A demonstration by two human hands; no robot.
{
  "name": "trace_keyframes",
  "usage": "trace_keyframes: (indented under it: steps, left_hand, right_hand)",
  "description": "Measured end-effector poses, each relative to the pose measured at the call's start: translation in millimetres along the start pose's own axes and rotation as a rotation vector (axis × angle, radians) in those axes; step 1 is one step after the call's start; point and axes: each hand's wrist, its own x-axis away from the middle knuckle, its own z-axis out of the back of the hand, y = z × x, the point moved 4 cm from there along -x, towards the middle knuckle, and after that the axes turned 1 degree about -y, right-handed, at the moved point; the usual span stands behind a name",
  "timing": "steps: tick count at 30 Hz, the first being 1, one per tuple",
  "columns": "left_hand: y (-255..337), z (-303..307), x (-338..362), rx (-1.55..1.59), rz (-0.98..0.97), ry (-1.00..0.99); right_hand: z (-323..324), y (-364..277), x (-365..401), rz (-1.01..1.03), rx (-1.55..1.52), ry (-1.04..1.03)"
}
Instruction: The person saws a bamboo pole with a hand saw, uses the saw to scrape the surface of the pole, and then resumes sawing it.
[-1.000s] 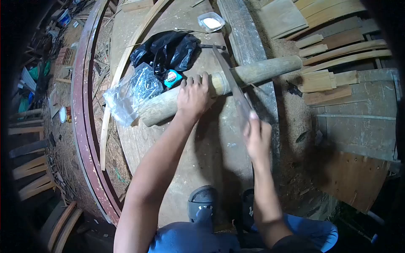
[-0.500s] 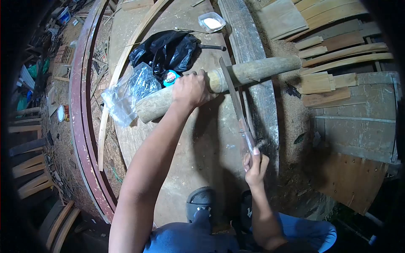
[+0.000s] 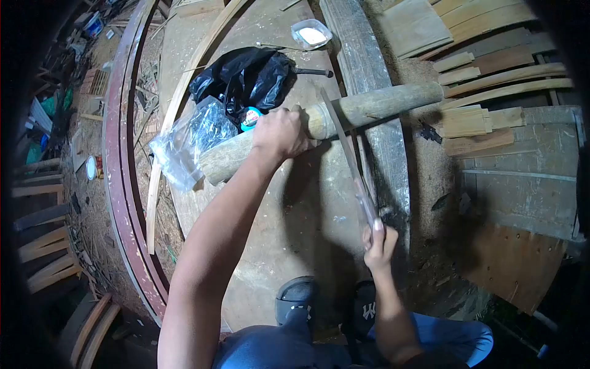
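Observation:
A thick, pale bamboo pole [image 3: 384,104] lies slantwise across a board, its right end reaching past the plank on that side. My left hand [image 3: 278,134] is closed over the pole near its middle, fingers curled over the far side. Just right of that hand, beside a ring-like joint, the blade of a handsaw [image 3: 344,142] crosses the pole. My right hand [image 3: 380,243] grips the saw's handle end, low and close to my knee. Behind the pole sit a black plastic bag [image 3: 249,77], a clear plastic bag [image 3: 190,144] and a small turquoise-rimmed container [image 3: 251,118].
Under the pole is a wide wooden board [image 3: 258,264], with a weathered plank [image 3: 369,55] along its right. A clear tub of white material [image 3: 311,34] stands at the back. Cut wood pieces [image 3: 464,122] are stacked at right; a long reddish beam [image 3: 117,132] runs along the left.
My right hand has drawn the saw back toward me and slightly to the right across the pole. My left hand keeps its hold on the pole.

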Motion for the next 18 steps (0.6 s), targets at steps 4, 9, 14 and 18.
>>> trace_keyframes:
  steps: [4,9,14,18]
  left_hand:
    - [3,-1,5,-0.031,0.03,-0.02]
    - [5,4,3,-0.008,0.035,-0.043]
    - [1,-4,0,-0.015,0.022,-0.005]
    - [1,0,0,0.0,0.04,-0.081]
  right_hand:
    - [-11,1,-31,0.027,0.05,0.005]
    - [-57,-15,-99,0.194,0.068,0.018]
    - [-2,14,7,-0.043,-0.079,0.035]
    - [-9,5,-20,-0.055,-0.029,0.052]
